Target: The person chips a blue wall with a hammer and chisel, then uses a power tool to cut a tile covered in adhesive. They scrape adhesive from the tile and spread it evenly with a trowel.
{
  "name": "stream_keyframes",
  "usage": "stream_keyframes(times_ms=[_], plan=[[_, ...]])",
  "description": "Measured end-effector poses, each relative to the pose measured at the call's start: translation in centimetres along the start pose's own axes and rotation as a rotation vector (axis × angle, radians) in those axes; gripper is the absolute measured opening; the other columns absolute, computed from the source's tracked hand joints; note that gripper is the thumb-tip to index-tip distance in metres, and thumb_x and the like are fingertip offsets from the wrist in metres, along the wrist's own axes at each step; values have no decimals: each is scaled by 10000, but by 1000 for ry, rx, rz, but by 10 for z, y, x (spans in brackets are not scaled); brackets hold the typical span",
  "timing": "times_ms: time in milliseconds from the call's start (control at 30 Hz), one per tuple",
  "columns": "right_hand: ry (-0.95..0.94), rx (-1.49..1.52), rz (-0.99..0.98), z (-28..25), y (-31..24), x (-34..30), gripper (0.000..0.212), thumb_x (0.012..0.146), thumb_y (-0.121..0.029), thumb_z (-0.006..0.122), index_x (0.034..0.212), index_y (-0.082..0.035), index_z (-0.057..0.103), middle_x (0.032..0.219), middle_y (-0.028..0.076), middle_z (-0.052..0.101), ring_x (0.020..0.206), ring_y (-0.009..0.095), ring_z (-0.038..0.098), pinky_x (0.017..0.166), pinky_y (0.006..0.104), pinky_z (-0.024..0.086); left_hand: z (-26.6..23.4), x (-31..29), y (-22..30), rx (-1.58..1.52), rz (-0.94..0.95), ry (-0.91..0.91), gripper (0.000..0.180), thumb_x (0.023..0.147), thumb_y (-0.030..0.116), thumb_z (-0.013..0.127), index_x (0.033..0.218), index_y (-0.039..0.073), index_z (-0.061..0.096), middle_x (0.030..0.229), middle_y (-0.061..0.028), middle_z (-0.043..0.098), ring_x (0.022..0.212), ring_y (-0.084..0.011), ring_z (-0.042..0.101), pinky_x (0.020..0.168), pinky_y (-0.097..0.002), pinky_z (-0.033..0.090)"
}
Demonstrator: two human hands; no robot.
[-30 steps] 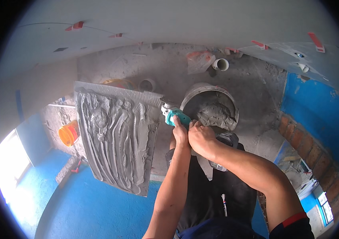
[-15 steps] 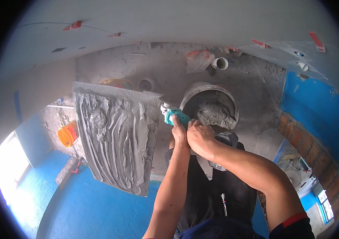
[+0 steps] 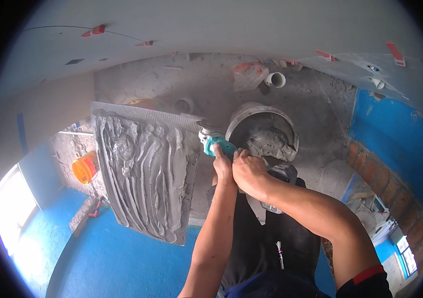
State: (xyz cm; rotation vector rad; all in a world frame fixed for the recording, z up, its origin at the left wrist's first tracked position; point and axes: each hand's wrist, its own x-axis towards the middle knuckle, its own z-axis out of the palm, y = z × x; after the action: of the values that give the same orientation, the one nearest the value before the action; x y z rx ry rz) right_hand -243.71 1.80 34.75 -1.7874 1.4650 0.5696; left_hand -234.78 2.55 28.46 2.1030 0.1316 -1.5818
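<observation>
My left hand and my right hand are closed together around a teal angle grinder. The fingers of both hands wrap its body, and its head is against the right side of a large grey tile, near the top corner. Grey mortar covers most of that tile in thick ridges, leaving a bare ribbed strip along its far edge. Pale dust hazes the area beyond the tile. Just right of the grinder stands a round bucket with a heap of wet mortar inside.
An orange bucket lies left of the tile. Behind the mortar bucket are a short white pipe and a crumpled plastic bag. Red wedges stick out of the wall ahead. A brick edge runs along the right.
</observation>
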Motion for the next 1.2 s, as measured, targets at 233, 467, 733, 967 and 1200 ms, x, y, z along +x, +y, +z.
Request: stream_keyframes(times_ms=[233,467,733,967,1200], plan=[[-41,28,-2,-10,-7,2,419,864,-115,586,1215,106,517,1131,244,624,937,272,706,754,332,589,-6,0,8,-8,33,-11,802,957,643,449,1179,-117,584,1094,-170,645,957,-253,617,876,-377,492],[39,9,-31,-7,-8,1,366,854,-106,579,1152,103,556,1046,230,636,873,276,709,730,332,590,-5,-4,13,24,-1,-9,787,959,639,446,1174,-105,588,1097,-172,644,958,-257,620,878,-378,492],[37,8,-34,-5,-10,5,350,850,-105,576,1133,100,565,1040,237,635,881,279,705,718,333,589,-9,-1,15,-8,35,-23,813,956,648,439,1190,-116,585,1114,-181,643,971,-262,620,885,-374,492],[16,33,-65,-26,-31,15,381,858,-113,578,1167,106,542,1058,246,637,908,281,704,727,333,592,-25,8,35,-4,66,4,822,939,666,463,1189,-105,593,1105,-159,642,969,-243,611,881,-366,488],[-49,76,-37,-34,-47,28,399,869,-104,567,1201,113,524,1095,261,636,939,297,705,753,351,592,-32,12,55,-34,42,6,780,949,631,470,1202,-100,570,1114,-154,629,962,-245,610,869,-387,491]])
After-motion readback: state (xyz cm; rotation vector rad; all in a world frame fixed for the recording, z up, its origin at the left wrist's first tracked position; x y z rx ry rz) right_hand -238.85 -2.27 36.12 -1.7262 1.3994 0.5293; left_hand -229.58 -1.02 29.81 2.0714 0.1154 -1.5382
